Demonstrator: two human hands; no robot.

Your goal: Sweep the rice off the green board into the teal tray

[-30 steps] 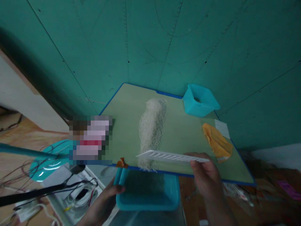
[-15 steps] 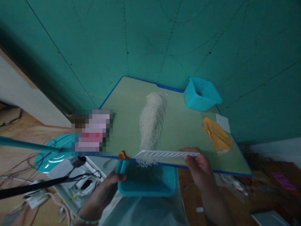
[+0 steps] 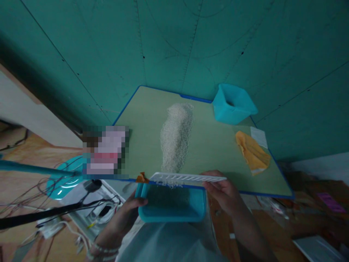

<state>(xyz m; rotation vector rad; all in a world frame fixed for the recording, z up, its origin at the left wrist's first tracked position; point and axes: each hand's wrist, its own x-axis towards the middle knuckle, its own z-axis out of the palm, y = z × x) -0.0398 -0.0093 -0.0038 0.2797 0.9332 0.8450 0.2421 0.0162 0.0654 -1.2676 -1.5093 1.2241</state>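
Observation:
My right hand (image 3: 222, 189) grips the right end of a white slotted plastic strip (image 3: 188, 177), which stands on edge across the front of the table. Behind it a long heap of white rice-like grains (image 3: 177, 136) runs back over the tabletop (image 3: 215, 145). Some grains lie at the table's front edge, on the near side of the strip. My left hand (image 3: 133, 207) is closed on the left rim of a teal plastic bin (image 3: 174, 216), thumb over the edge. The bin sits right under the table edge; its inside is dark, and its contents are hard to make out.
A second teal bin (image 3: 233, 105) stands at the back right, near a crumpled orange cloth (image 3: 252, 153) and a white paper (image 3: 259, 136). A blurred-out pinkish item (image 3: 107, 149) lies at the left. Orange tape (image 3: 141, 177) sticks to the front edge. A dark pole (image 3: 40, 214) and cables are at lower left.
The strip and my right hand have shifted slightly left. Fewer grains show spilling over the front edge above the bin. My left hand still holds the bin; the whole view has shifted a little.

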